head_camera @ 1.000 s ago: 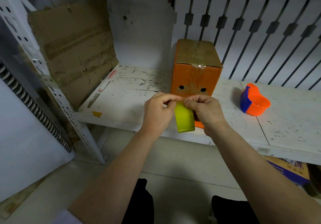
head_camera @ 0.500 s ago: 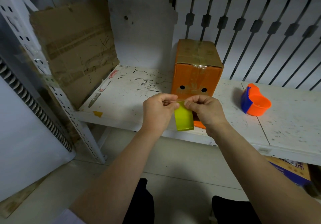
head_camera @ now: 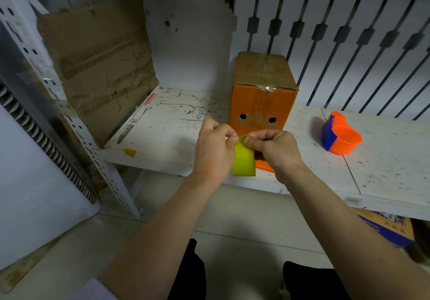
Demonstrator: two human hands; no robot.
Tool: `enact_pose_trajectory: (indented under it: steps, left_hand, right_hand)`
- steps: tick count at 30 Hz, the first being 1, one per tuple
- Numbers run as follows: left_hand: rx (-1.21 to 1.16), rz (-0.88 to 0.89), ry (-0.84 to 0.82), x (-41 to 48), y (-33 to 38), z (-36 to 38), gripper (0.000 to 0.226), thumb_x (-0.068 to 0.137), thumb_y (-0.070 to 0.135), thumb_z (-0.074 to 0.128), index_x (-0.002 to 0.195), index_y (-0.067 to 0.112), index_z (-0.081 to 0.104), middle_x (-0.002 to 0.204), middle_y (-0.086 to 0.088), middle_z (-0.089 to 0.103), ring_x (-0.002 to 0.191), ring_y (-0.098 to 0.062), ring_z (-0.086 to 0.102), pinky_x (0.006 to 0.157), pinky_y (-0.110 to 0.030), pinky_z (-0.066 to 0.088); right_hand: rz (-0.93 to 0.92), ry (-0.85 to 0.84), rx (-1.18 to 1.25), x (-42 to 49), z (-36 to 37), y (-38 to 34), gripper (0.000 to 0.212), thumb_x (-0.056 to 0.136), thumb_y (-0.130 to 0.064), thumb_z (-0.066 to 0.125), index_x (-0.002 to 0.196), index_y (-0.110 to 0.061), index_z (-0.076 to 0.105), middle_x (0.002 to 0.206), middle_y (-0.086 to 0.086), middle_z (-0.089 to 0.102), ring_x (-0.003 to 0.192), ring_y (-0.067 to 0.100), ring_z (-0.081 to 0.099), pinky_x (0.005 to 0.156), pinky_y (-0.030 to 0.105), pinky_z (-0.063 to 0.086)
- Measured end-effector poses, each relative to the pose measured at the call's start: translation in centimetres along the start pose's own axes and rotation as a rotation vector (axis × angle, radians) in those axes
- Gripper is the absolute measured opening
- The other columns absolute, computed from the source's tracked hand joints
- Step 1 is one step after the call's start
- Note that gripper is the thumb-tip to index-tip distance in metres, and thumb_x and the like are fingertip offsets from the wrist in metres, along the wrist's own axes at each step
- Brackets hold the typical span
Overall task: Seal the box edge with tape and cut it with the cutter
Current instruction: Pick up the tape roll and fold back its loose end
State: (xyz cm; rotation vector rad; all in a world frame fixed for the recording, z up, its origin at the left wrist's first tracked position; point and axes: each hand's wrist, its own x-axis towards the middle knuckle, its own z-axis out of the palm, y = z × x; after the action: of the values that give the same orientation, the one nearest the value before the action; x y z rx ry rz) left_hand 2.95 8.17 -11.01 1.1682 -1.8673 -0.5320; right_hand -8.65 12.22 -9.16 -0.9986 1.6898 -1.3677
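An orange cardboard box (head_camera: 263, 104) stands upright on the white shelf (head_camera: 167, 137), with clear tape over its brown top flaps. In front of it I hold a yellow-green tape roll (head_camera: 243, 160) above the shelf's front edge. My left hand (head_camera: 215, 150) and my right hand (head_camera: 277, 150) both pinch at the roll's top edge, fingertips almost touching. An orange and blue tape cutter (head_camera: 340, 138) lies on the shelf to the right, apart from both hands. A small orange piece (head_camera: 264, 166) shows below my right hand, mostly hidden.
A worn cardboard sheet (head_camera: 100, 62) leans against the perforated shelf post (head_camera: 97, 160) at the left. White slatted panels (head_camera: 337, 43) form the back wall. Another printed box (head_camera: 391, 230) sits under the shelf at the right. My knees are at the bottom.
Both hands stay pinched on the roll's top edge in the same place; only the fingertips have shifted slightly.
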Motion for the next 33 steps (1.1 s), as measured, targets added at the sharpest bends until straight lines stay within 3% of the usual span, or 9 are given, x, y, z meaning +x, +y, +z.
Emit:
enact_pose_trajectory:
  steps: [5, 9, 11, 15, 19, 23, 27, 30, 33]
  left_hand:
    - [-0.012, -0.064, -0.049, 0.3, 0.1, -0.1, 0.011, 0.085, 0.006, 0.059, 0.074, 0.009, 0.06, 0.096, 0.004, 0.041, 0.076, -0.008, 0.047, 0.072, -0.02, 0.041]
    - [-0.002, -0.08, -0.085, 0.3, 0.2, -0.2, 0.016, 0.085, 0.006, 0.057, 0.071, 0.012, 0.055, 0.096, 0.005, 0.04, 0.076, -0.009, 0.046, 0.072, -0.021, 0.04]
    - [0.006, -0.071, -0.08, 0.4, 0.3, -0.3, 0.015, 0.086, 0.006, 0.056, 0.072, 0.011, 0.056, 0.097, 0.004, 0.04, 0.078, -0.01, 0.047, 0.073, -0.022, 0.041]
    - [0.003, -0.003, -0.071, 0.5, 0.6, -0.5, 0.014, 0.084, 0.005, 0.057, 0.071, 0.01, 0.056, 0.098, 0.001, 0.043, 0.08, -0.011, 0.049, 0.074, -0.025, 0.046]
    - [0.015, 0.038, -0.095, 0.6, 0.8, -0.6, 0.014, 0.084, 0.007, 0.059, 0.071, 0.012, 0.056, 0.097, 0.002, 0.042, 0.081, -0.009, 0.048, 0.074, -0.021, 0.044]
    - [0.018, 0.035, -0.134, 0.6, 0.7, -0.3, 0.012, 0.084, 0.009, 0.059, 0.073, 0.011, 0.058, 0.102, -0.004, 0.047, 0.083, -0.011, 0.049, 0.077, -0.026, 0.048]
    - [-0.08, -0.111, -0.144, 0.9, 0.6, 0.0, 0.009, 0.082, 0.011, 0.063, 0.073, 0.012, 0.065, 0.1, -0.001, 0.05, 0.086, -0.01, 0.051, 0.078, -0.022, 0.043]
    - [-0.479, -0.437, -0.164, 0.9, 0.6, 0.1, 0.008, 0.078, 0.009, 0.069, 0.072, 0.013, 0.067, 0.096, -0.01, 0.065, 0.088, -0.023, 0.064, 0.082, -0.038, 0.055]
    - [-0.797, -0.706, -0.155, 0.7, 1.0, 0.1, 0.005, 0.081, 0.003, 0.066, 0.085, 0.004, 0.065, 0.081, -0.01, 0.068, 0.073, -0.023, 0.067, 0.065, -0.031, 0.059]
  right_hand:
    - [0.025, -0.039, -0.053, 0.0, 0.1, 0.0, 0.009, 0.078, -0.006, 0.07, 0.085, -0.006, 0.065, 0.078, 0.006, 0.065, 0.074, 0.019, 0.062, 0.065, 0.027, 0.055]
    - [0.032, -0.032, -0.048, 0.2, -0.2, 0.1, 0.057, 0.072, -0.004, 0.076, 0.117, -0.019, 0.045, 0.087, 0.016, 0.063, 0.08, 0.026, 0.065, 0.07, 0.038, 0.058]
    - [-0.02, -0.065, -0.066, 0.2, -0.2, 0.0, 0.051, 0.074, -0.004, 0.074, 0.114, -0.025, 0.051, 0.078, 0.012, 0.058, 0.076, 0.025, 0.061, 0.072, 0.044, 0.056]
    - [-0.085, -0.101, -0.087, 0.0, 0.0, -0.6, 0.017, 0.079, -0.009, 0.07, 0.084, -0.025, 0.065, 0.081, 0.012, 0.055, 0.078, 0.027, 0.056, 0.075, 0.051, 0.056]
    - [-0.074, -0.092, -0.082, -0.1, -0.2, -0.6, 0.014, 0.082, -0.01, 0.067, 0.073, -0.02, 0.064, 0.082, 0.011, 0.058, 0.078, 0.027, 0.056, 0.068, 0.043, 0.054]
    - [-0.071, -0.103, -0.126, 0.0, -0.5, -0.4, 0.015, 0.084, -0.01, 0.064, 0.071, -0.017, 0.063, 0.081, 0.009, 0.061, 0.077, 0.023, 0.056, 0.063, 0.035, 0.051]
    - [-0.021, -0.032, -0.061, 0.1, -0.7, -0.1, 0.013, 0.082, -0.01, 0.067, 0.07, -0.016, 0.067, 0.076, 0.004, 0.066, 0.078, 0.022, 0.06, 0.074, 0.041, 0.055]
    - [0.026, -0.005, 0.031, 0.0, -0.8, 0.0, 0.01, 0.082, -0.009, 0.066, 0.073, -0.014, 0.068, 0.076, 0.003, 0.066, 0.074, 0.02, 0.061, 0.071, 0.036, 0.054]
    - [0.014, -0.028, 0.033, -0.1, -0.9, 0.1, 0.012, 0.087, -0.009, 0.061, 0.077, -0.012, 0.067, 0.077, 0.002, 0.066, 0.071, 0.016, 0.061, 0.064, 0.028, 0.053]
